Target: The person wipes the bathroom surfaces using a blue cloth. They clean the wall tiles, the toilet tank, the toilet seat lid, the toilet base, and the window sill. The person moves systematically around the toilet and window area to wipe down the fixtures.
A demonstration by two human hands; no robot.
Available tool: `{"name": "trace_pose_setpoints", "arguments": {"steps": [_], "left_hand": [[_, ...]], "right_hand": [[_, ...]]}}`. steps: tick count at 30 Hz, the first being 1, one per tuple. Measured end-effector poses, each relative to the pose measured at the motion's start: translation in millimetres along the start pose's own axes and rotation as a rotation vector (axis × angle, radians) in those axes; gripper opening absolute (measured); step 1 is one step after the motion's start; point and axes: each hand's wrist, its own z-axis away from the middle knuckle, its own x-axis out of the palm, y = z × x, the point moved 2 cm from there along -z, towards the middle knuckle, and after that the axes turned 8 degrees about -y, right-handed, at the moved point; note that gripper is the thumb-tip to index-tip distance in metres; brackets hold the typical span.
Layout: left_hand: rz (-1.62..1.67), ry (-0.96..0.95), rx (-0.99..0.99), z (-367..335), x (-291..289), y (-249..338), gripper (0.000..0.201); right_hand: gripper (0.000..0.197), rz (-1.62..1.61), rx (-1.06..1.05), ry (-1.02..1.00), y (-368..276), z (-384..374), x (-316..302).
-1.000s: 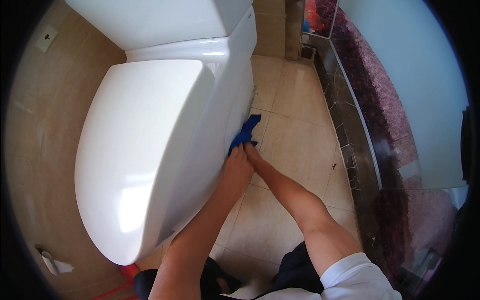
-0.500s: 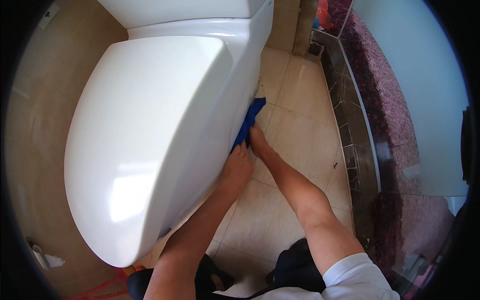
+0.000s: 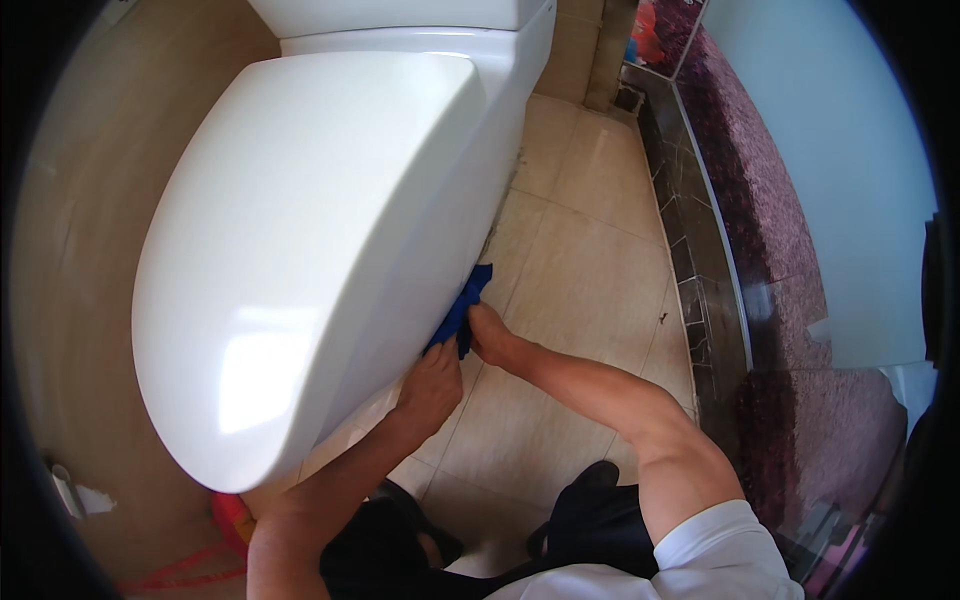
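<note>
A white toilet point(image 3: 270, 230) with its lid down fills the left and middle of the view. Low along its right side, close to the floor, a blue cloth point(image 3: 462, 308) lies against the base. My left hand point(image 3: 432, 383) has its fingers closed on the near end of the cloth. On the cloth's right side, my right hand point(image 3: 488, 335) grips it too, fingers partly hidden behind the hand. Both hands are close together, with the cloth bunched between them and the toilet.
Beige tiles point(image 3: 590, 290) cover the floor right of the toilet. A dark tiled curb point(image 3: 690, 270) and a glass panel point(image 3: 810, 150) run along the right. My dark shoes point(image 3: 590, 480) stand near the lower edge. Something red point(image 3: 233, 520) lies by the toilet's front.
Both hands and the blue cloth have slid along the toilet's base toward me and a little left. The view has shifted slightly.
</note>
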Motion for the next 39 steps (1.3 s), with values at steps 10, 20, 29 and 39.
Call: {"name": "trace_pose_setpoints", "arguments": {"steps": [10, 20, 29, 39], "left_hand": [[0.129, 0.317, -0.056, 27, -65, -21, 0.041], [0.059, 0.563, -0.201, 39, -155, -38, 0.043], [-0.123, 0.343, -0.077, 93, -114, -27, 0.042], [-0.207, 0.321, -0.240, 100, -162, -29, 0.043]], "right_hand": [[0.047, 0.292, -0.318, 0.254, -61, 44, 44], [0.070, 1.103, -1.407, 0.350, -175, 127, 126], [0.050, 0.920, -0.653, 0.120, -82, 131, 112], [0.044, 1.173, -1.574, 0.253, -146, 174, 168]]}}
